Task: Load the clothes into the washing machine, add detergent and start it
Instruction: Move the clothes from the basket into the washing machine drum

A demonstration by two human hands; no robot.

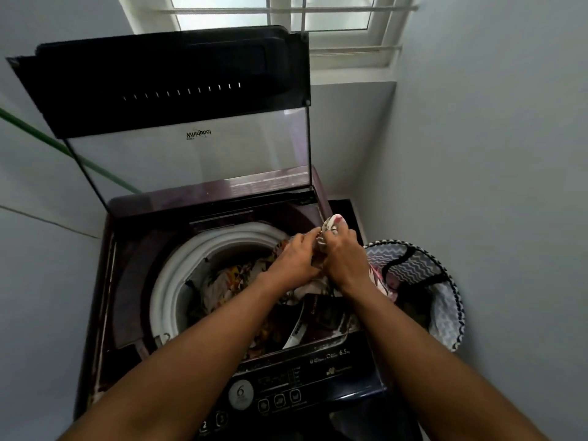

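Observation:
A dark maroon top-loading washing machine [133, 281] stands below me with its glass lid [191, 154] propped up. Patterned clothes [226, 284] lie inside the white-rimmed drum [168, 281]. Over the drum's right edge, my left hand [296, 259] and my right hand [343, 259] both grip one bunched floral garment [332, 222]. Its top pokes out above my fingers and the rest hangs down under my wrists. The control panel [286, 389] with its buttons runs along the near edge.
A laundry basket [445, 300] with zigzag lining and black-and-white trim stands on the floor to the right of the machine, against the wall. A window [286, 14] is behind the lid. A green pipe [47, 141] crosses the left wall.

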